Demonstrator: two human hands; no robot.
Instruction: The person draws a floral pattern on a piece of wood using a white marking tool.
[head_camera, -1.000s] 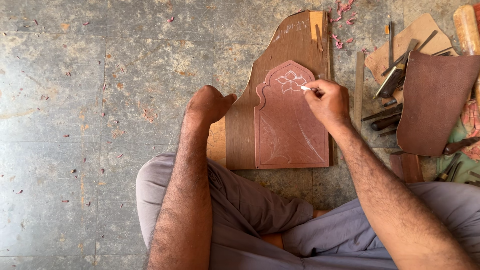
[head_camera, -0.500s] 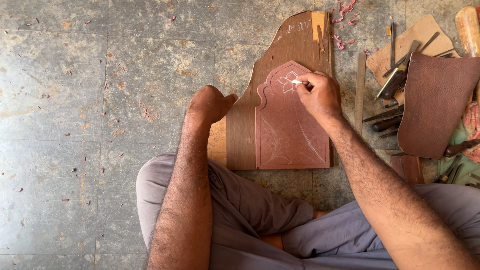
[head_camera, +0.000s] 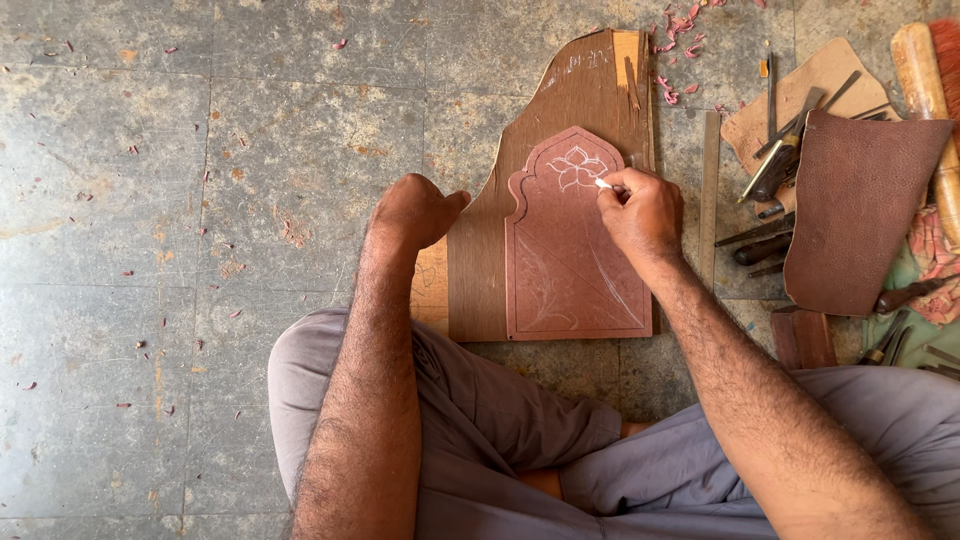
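Since a moment ago the right hand (head_camera: 645, 212) has barely shifted, keeping its place at the upper right of the arched panel (head_camera: 575, 250), with the white chalk stick (head_camera: 603, 184) pinched in its fingertips and its tip just beside the drawn flower (head_camera: 577, 168). That panel is a reddish-brown slab with a pointed, scalloped arch top, a raised border all round, and straight sides and base. A white five-petalled flower outline sits under the arch, and fainter curved lines, perhaps a stem and leaves, run across the lower half. It lies flat on a larger brown wooden board (head_camera: 590, 90), which rests on the worn grey floor (head_camera: 200, 200) in front of the person's crossed legs. Left hand (head_camera: 415, 210) is closed into a loose fist, knuckles down at the board's left edge, holding nothing. To the right lie a metal ruler (head_camera: 709, 190), several carving tools (head_camera: 775, 170) and a dark leather piece (head_camera: 855, 210).
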